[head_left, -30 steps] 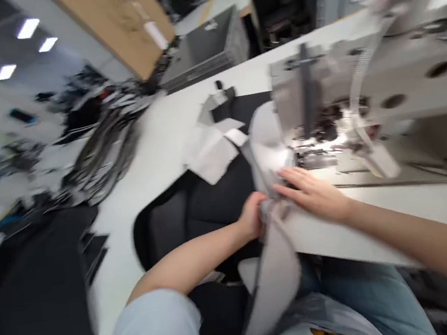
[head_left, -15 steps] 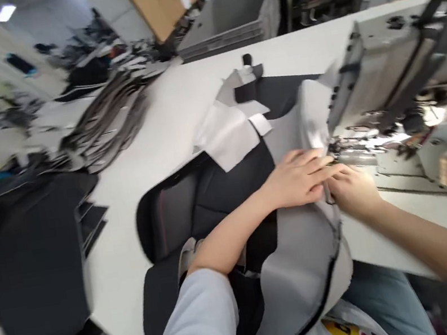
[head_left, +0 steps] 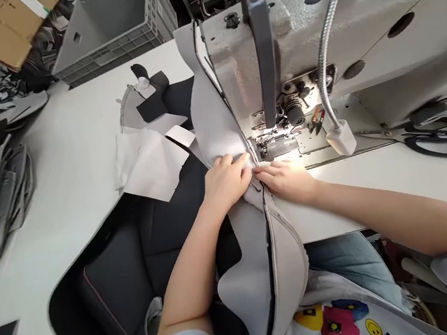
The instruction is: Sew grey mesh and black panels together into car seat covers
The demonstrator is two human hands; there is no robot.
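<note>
While the left hand (head_left: 227, 185) and right hand (head_left: 288, 181) pinch the grey fabric (head_left: 217, 125), it looks soft, best held along its three-o'clock edge (head_left: 237, 125).

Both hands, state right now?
Left hand: on gray fabric; open or closed unclear.
Right hand: touching that fabric's edge; open or closed unclear.

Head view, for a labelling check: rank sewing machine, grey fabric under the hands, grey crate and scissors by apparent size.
1. Sewing machine
2. Grey fabric
3. Grey crate
4. Scissors
</note>
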